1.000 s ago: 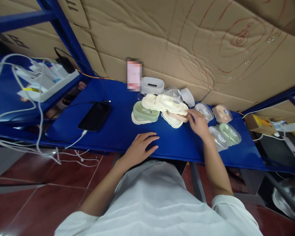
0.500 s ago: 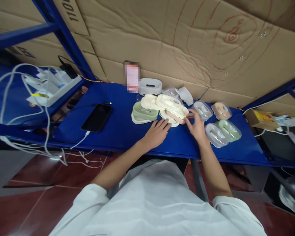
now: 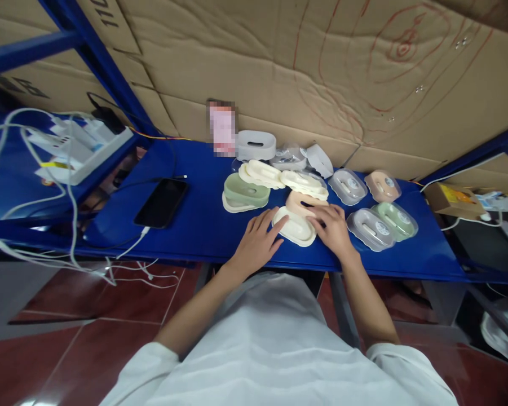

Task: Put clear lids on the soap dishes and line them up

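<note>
My left hand [image 3: 256,241] lies with its fingers apart at the left edge of a cream oval tray [image 3: 299,230] near the table's front. My right hand [image 3: 333,230] is curled over the right end of a peach oval holder [image 3: 298,202] with a dark slot, thumb on the near side. Its fingertips are partly hidden against the holder. The holder rests just behind the tray. Behind these, cream scalloped pieces [image 3: 260,173] lie stacked, beside another cream piece [image 3: 303,183]. A green oval holder [image 3: 247,189] sits on a pale base to the left.
Clear-lidded boxes in grey [image 3: 370,228], green [image 3: 395,220] and peach [image 3: 383,186] stand at right. A white slotted holder [image 3: 257,145] is at the back by a propped phone [image 3: 222,127]. A black phone [image 3: 160,203] and a power strip [image 3: 88,163] with cables lie left.
The cream tray has come nearer to me, and the peach holder shows more fully. The upper cream pieces have spread apart. Both hands have moved slightly toward my body.
</note>
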Available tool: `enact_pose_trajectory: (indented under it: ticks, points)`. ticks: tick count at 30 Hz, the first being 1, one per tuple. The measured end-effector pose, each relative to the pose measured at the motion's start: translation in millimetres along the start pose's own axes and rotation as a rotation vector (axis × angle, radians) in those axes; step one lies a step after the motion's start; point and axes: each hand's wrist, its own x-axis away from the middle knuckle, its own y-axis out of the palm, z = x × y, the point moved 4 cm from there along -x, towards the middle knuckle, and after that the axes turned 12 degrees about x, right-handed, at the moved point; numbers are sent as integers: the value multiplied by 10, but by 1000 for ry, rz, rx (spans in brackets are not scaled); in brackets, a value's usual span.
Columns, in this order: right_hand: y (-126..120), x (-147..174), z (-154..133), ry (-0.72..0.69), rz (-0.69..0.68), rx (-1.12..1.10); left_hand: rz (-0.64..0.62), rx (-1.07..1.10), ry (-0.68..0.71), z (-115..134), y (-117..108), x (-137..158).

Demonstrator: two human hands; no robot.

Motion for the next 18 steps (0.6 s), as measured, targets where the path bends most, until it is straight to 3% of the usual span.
enact_pose_trajectory:
  ticks: [6,13,18]
  points:
    - [-123,218,-537,-168,27,68,-10,-1,149,-53,4,9]
    - [-139,507,-668,-228,-20,10,-5,6,194,-3,-56,12]
    - [-130,512,-690,-286,-67,-84,11,104,180,-27,-57,70]
